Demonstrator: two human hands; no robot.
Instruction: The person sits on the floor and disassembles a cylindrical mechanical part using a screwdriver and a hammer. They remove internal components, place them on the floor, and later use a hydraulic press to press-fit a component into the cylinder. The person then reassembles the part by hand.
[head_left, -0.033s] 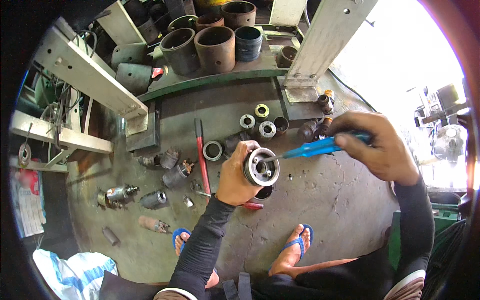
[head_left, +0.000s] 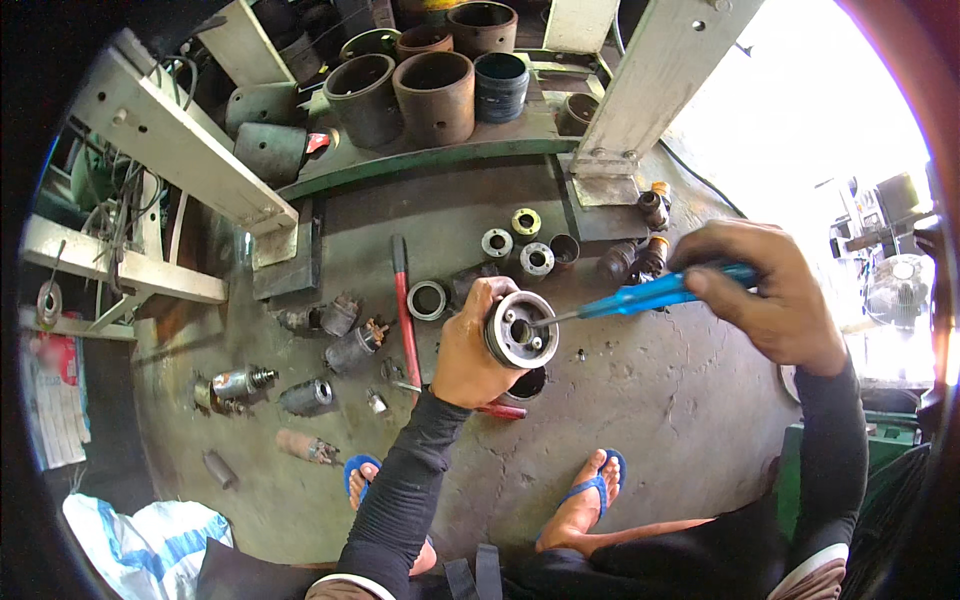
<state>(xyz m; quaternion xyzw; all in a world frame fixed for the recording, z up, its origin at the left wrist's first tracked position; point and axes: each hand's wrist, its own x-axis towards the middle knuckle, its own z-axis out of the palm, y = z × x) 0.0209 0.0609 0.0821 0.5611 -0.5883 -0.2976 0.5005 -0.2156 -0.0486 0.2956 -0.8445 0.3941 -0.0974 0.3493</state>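
Observation:
My left hand [head_left: 462,350] is wrapped around a short metal cylinder [head_left: 517,353], with its open face turned up and toward the right. Inside that face are a central hole and small round screw or bolt heads. A screwdriver [head_left: 640,297] with a blue handle is gripped in my right hand [head_left: 765,290], its shaft pointing left. The screwdriver's tip lies at the cylinder's face, near the right of its central hole; whether it touches metal I cannot tell. Under my left hand, a long red and black bar [head_left: 406,310] lies on the floor.
Flanged round parts [head_left: 537,262] and a metal ring [head_left: 427,317] lie beyond my hands. Several motor-like cylinders [head_left: 350,350] are scattered at left. Large pipe sections [head_left: 435,100] stand on a green-edged platform [head_left: 420,168] between white posts [head_left: 655,85]. A fan [head_left: 898,285] is at right.
My right hand has shifted slightly right with the screwdriver. Its tip has moved from the screw head at the cylinder's upper left toward the right of the face. The left hand has barely moved.

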